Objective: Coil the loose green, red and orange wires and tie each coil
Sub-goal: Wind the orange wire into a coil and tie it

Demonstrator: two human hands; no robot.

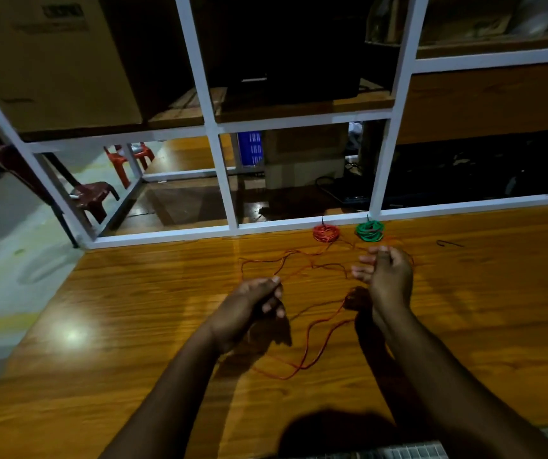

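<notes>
Both hands — left hand [259, 301], right hand [386, 271] — pinch the loose orange wire [312, 342] above the table [133, 293].

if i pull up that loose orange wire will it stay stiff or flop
The orange wire probably flops: it lies in slack, wavy loops on the wooden table. It looks thin, so likely light. It may snag, since its strands cross each other near the hands.

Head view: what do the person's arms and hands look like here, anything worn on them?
Both forearms are bare from the bottom edge of the frame upward, with no sleeves in view. The left hand and right hand carry no gloves; no watch, bracelet or ring is visible. The dim light hides finer detail.
</notes>
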